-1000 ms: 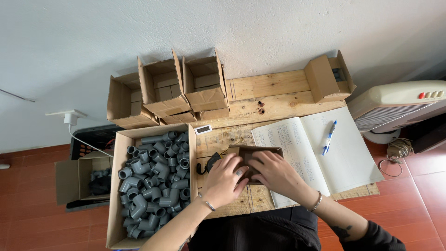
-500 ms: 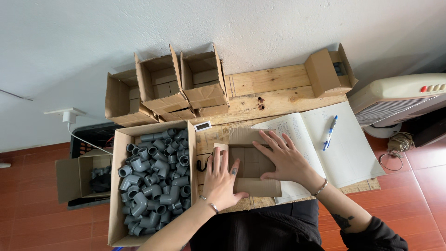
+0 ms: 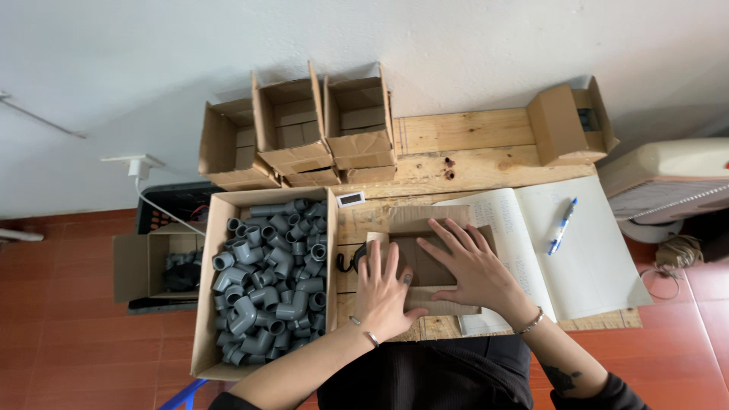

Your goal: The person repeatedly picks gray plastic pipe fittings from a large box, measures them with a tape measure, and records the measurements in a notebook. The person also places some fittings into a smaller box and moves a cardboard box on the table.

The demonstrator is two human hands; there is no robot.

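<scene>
Both hands rest flat on a small brown cardboard box (image 3: 429, 262) that lies on the wooden table (image 3: 471, 144), directly in front of the person. The left hand (image 3: 386, 292) presses on the box's left end, fingers extended and together, palm down; it grips nothing. The right hand (image 3: 467, 266) lies on the box's right part, fingers spread and pointing left across the cardboard; it too is open and only presses. Each wrist carries a thin bracelet.

Just left of the box stands a large open carton (image 3: 220, 334) filled with grey pipe elbow fittings (image 3: 269, 277). A small black object (image 3: 345, 262) lies between this carton and the box, partly hidden. To the right, an open notebook (image 3: 592, 258) lies partly under the right hand's side of the box, with a blue pen (image 3: 563, 225) on its right page.

Farther back, a small white label-like item (image 3: 350, 199) sits on the table. Beyond it, three open cardboard boxes (image 3: 304, 129) stand in a row at the wall edge, and another open cardboard box (image 3: 566, 125) stands at the far right corner.
</scene>
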